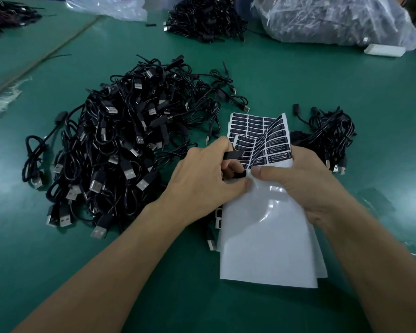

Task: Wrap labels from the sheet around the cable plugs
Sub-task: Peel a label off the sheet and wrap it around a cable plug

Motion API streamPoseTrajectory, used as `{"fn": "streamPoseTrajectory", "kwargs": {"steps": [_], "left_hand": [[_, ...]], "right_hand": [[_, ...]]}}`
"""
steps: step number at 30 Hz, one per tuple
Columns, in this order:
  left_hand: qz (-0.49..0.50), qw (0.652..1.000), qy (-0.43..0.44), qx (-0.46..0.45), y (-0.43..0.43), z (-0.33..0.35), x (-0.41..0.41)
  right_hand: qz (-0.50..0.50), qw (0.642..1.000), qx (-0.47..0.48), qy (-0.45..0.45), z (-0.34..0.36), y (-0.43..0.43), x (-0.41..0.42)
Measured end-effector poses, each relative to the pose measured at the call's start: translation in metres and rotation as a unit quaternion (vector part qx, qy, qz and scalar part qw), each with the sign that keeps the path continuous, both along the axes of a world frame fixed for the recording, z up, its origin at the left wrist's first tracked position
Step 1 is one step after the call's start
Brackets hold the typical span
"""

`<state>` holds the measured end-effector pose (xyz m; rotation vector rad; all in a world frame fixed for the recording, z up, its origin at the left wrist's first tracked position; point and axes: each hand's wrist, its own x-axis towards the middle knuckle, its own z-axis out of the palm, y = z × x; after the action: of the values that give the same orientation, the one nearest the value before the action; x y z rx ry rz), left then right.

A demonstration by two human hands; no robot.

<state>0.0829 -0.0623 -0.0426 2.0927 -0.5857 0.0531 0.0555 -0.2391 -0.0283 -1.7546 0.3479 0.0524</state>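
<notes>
1. Sheet of labels (275, 145) is bent up in the right hand (305, 186), which grips it tight.
2. The left hand (202, 181) curls round a black plug (233, 155) and pinches one label (240, 175) on the sheet.
3. A big cable pile (120, 145) lies on the green surface (190, 272) beside it.

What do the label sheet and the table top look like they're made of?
Label sheet: likely glossy release paper or film; it shows bright glare and curls softly. Table top: smooth green mat, perhaps rubber or vinyl; it has a faint dull sheen.
</notes>
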Motion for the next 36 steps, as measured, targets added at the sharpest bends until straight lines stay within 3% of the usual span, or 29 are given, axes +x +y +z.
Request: {"fn": "streamPoseTrajectory", "kwargs": {"steps": [9, 20, 29, 32, 36], "left_hand": [[-0.003, 1.000, -0.013, 0.015, 0.000, -0.001, 0.002], [-0.013, 0.999, 0.017, -0.028, 0.003, -0.006, 0.007], [-0.004, 1.000, -0.019, -0.020, 0.003, -0.007, 0.008], [0.017, 0.999, -0.026, -0.036, 0.002, -0.010, 0.007], [0.075, 0.988, 0.029, -0.134, 0.003, -0.007, 0.011]], "right_hand": [[0.004, 1.000, 0.005, -0.003, -0.001, 0.003, -0.002], [-0.006, 1.000, -0.012, 0.008, 0.000, 0.005, -0.002], [-0.014, 1.000, -0.001, 0.019, 0.002, 0.006, -0.002], [-0.022, 0.999, -0.032, 0.004, 0.003, 0.004, -0.003], [-0.020, 0.976, -0.212, -0.045, 0.004, 0.000, -0.007]]}}
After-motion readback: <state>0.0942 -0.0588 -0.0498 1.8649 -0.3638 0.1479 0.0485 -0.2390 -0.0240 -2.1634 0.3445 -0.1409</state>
